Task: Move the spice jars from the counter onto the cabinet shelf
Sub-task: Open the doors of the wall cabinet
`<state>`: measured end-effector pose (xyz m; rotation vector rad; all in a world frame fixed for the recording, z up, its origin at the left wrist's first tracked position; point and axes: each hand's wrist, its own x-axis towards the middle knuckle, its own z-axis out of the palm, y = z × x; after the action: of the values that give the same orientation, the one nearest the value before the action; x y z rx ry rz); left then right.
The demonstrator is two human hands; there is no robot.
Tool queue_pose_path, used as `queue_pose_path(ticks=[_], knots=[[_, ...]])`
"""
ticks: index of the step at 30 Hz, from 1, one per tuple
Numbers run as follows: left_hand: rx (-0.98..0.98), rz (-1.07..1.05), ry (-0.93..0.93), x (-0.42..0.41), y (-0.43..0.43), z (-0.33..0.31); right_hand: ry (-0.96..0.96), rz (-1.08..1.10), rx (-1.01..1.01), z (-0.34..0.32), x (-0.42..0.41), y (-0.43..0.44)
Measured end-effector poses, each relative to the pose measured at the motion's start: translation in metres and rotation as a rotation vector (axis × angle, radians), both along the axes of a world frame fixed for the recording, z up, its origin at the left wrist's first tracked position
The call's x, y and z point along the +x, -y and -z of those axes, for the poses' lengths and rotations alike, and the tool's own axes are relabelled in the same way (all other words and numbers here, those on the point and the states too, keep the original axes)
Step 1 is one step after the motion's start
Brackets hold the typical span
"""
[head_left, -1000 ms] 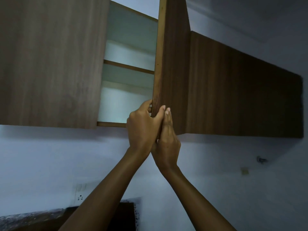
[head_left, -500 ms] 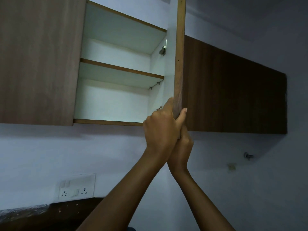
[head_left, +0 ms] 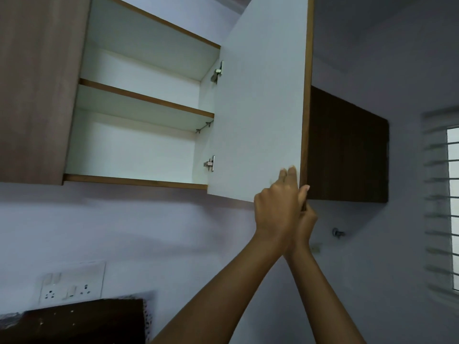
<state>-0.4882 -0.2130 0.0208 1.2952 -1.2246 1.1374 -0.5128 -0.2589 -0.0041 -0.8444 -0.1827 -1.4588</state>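
Both arms raised; left hand (head_left: 277,212) fingers pinch the cabinet door (head_left: 260,108), right hand (head_left: 308,222) tucked behind.

The cabinet (head_left: 129,150) hung high on the wall, white inside, with brown wood-grain edges. Its door (head_left: 260,108) stood wide open, swung out to the right, with the white inner face turned to the left. It hung on an upper hinge (head_left: 218,72) and a lower hinge (head_left: 210,164). One shelf (head_left: 139,106), white with a brown front edge, lay level across the middle and split the inside into an upper and a lower compartment.
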Motion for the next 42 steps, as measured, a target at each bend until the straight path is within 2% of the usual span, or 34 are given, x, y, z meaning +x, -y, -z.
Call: queue_pose_path(ticks=[11,14,17,19,21,24,26,29,30,36,42], knots=[[0.147,0.002,0.011,-0.019,0.041,0.005,-0.137,0.074,0.082,-0.006,-0.029,0.014],[0.169,0.060,-0.028,-0.016,0.033,0.008,-0.166,0.135,0.087,-0.004,-0.026,0.011],[0.297,0.206,0.003,-0.010,0.022,0.007,-0.127,0.130,0.101,0.007,-0.015,0.012],[0.387,0.304,0.018,0.003,0.008,0.005,-0.042,0.099,0.253,0.015,-0.005,0.011],[0.427,0.368,0.037,0.023,-0.005,0.004,-0.038,0.160,0.411,0.022,0.010,0.005],[0.433,0.327,0.147,0.055,-0.021,0.004,-0.106,0.304,0.448,0.029,0.040,-0.011],[0.401,0.244,0.222,0.084,-0.032,0.004,-0.208,0.490,0.353,0.034,0.068,-0.022],[0.328,0.079,0.297,0.133,-0.045,0.008,-0.557,1.137,-0.013,0.042,0.112,-0.035],[0.308,0.018,0.320,0.152,-0.050,0.010,-0.617,1.257,-0.107,0.041,0.127,-0.042],[0.330,-0.205,0.282,0.276,-0.098,0.020,-0.826,1.343,-0.421,0.035,0.226,-0.063],[0.318,-0.346,0.270,0.405,-0.160,0.026,-0.883,1.329,-0.644,0.025,0.331,-0.095]])
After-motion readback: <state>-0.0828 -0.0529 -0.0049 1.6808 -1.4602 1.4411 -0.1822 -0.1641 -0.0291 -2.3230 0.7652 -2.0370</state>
